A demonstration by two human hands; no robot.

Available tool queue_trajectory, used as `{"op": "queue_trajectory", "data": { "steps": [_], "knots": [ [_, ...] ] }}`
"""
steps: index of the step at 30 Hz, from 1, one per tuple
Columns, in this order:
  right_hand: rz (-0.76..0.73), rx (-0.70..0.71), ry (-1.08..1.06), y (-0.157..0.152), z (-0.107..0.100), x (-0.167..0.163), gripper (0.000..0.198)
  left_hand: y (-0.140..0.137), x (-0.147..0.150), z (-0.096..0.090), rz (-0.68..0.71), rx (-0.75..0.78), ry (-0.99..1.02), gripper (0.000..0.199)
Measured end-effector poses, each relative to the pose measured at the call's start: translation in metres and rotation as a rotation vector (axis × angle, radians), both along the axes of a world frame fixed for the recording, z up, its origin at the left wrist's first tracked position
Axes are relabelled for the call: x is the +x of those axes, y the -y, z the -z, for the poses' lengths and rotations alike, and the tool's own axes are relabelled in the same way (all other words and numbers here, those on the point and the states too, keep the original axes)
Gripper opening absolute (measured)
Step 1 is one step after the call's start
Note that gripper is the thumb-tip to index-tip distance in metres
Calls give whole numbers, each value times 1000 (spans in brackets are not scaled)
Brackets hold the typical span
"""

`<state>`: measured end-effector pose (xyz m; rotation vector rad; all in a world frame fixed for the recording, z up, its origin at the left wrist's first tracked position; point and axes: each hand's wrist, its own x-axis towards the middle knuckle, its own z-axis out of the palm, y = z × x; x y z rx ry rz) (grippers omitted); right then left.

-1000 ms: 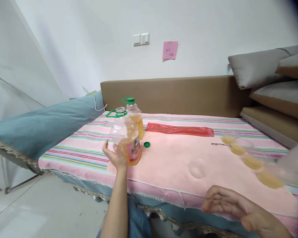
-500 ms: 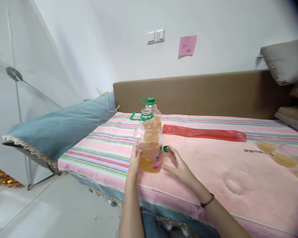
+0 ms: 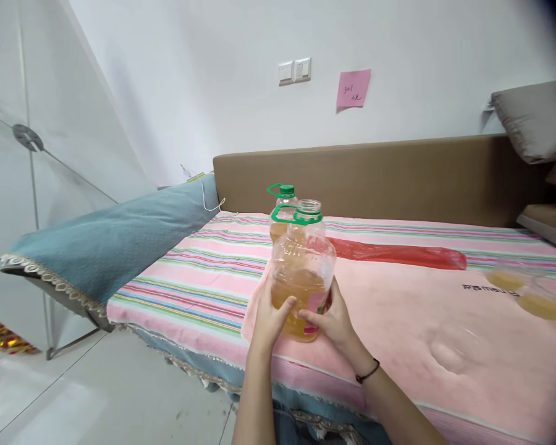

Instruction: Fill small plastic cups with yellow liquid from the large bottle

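A large clear plastic bottle of amber liquid [image 3: 303, 266] is between my two hands, its mouth uncapped and a green carry ring round its neck. It stands close to upright; whether its base touches the mat I cannot tell. My left hand [image 3: 271, 320] grips the lower left side, thumb in front. Wrapped round the lower right side, beside the pink label, is my right hand [image 3: 334, 320]. Just behind stands a second bottle [image 3: 278, 230] with a green cap, partly hidden. The loose green cap is out of sight.
A red plastic bag [image 3: 398, 253] lies flat behind the pink mat [image 3: 380, 296]. To the right sit an empty clear bowl [image 3: 454, 349] and clear bowls holding yellow liquid [image 3: 544, 304]. A brown backrest [image 3: 361, 179] borders the bed; a blue-covered armrest [image 3: 134, 222] stands left.
My right hand has closed on the bottle's right side, where before it was apart. The open bottle has moved right and nearer me. The loose green cap has gone from view.
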<state>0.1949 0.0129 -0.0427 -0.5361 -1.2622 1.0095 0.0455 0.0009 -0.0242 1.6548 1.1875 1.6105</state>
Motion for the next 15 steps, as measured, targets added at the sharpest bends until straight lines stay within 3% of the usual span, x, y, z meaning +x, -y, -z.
{"op": "queue_trajectory", "data": {
  "steps": [3, 10, 15],
  "knots": [
    [36, -97, 36, 34, -9, 33, 86, 17, 19, -10, 143, 4, 63, 90],
    [202, -298, 129, 143, -29, 129, 114, 57, 100, -26, 818, -204, 275, 116],
    [415, -379, 321, 215, -8, 197, 111, 91, 170, -20, 1140, -357, 285, 110]
  ]
}}
